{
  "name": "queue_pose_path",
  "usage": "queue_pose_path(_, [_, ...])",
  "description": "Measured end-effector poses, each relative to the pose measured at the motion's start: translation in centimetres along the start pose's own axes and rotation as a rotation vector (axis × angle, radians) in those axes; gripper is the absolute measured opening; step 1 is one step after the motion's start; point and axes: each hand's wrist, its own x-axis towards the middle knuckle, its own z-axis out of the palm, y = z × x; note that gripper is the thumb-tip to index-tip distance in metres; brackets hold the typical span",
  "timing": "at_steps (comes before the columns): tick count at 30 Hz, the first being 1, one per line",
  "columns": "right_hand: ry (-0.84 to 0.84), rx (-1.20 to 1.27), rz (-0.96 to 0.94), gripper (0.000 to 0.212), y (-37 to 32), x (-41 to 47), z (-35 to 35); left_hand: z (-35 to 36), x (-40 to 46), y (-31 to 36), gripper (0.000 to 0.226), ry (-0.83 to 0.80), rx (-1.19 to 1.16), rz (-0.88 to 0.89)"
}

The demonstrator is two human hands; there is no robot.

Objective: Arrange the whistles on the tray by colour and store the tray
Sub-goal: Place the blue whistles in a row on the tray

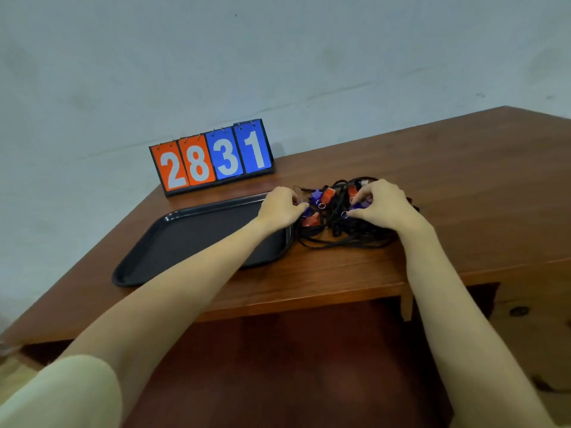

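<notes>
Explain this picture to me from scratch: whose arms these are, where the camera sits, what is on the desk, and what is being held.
No machine here: a person works with bare hands, filmed by a camera on their head looking forward and down. On the wooden desk lies an empty dark tray. Right of it sits a pile of red and blue whistles tangled in black cords. Behind the tray stands a flip scoreboard reading 28 and 31. The left hand and right hand both reach into the pile, fingers curled on whistles or cords; which exactly is hard to tell. No whistle is on the tray yet.
</notes>
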Motion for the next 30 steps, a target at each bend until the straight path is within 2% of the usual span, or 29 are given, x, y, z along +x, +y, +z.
queue_pose_path(2, [0.024,0.067,-0.010,0.012,0.2,0.1,0.0,0.1,0.7,0.3,0.034,-0.021,0.033,0.000])
queue_pose_path(4, [0.048,0.115,-0.023,0.018,0.4,0.2,0.1,0.0,1.3,0.5,0.030,-0.036,0.054,0.005])
queue_pose_path(7, [0.010,0.143,-0.009,0.014,0.9,0.5,0.4,-0.2,1.6,0.9,0.023,-0.045,0.048,0.003])
queue_pose_path(9, [-0.019,0.147,-0.001,0.021,1.2,0.7,0.5,-0.2,1.9,0.8,0.027,-0.071,0.040,-0.019])
queue_pose_path(11, [0.020,0.180,-0.019,0.021,1.2,0.7,0.4,-0.2,2.0,0.6,0.032,-0.088,0.037,-0.049])
queue_pose_path(15, [0.242,0.325,-0.036,0.024,0.6,0.6,-0.1,-0.3,1.9,-0.1,0.030,0.040,-0.046,-0.049])
queue_pose_path(17, [0.288,0.340,-0.057,0.028,0.2,0.6,-0.1,-0.8,1.5,-0.2,0.025,0.144,-0.149,-0.034])
queue_pose_path(22, [0.269,0.301,-0.168,0.037,-1.5,0.0,0.6,-3.0,0.0,-2.0,0.038,0.240,-0.348,-0.017])
queue_pose_path(26, [0.279,0.391,-0.151,0.037,-3.5,-0.2,0.8,-4.8,-2.4,-5.9,0.044,0.252,-0.362,-0.027])
queue_pose_path(30, [0.160,0.433,-0.177,0.030,-8.0,0.3,2.0,-6.9,-5.0,-11.3,0.045,0.260,-0.319,-0.110])
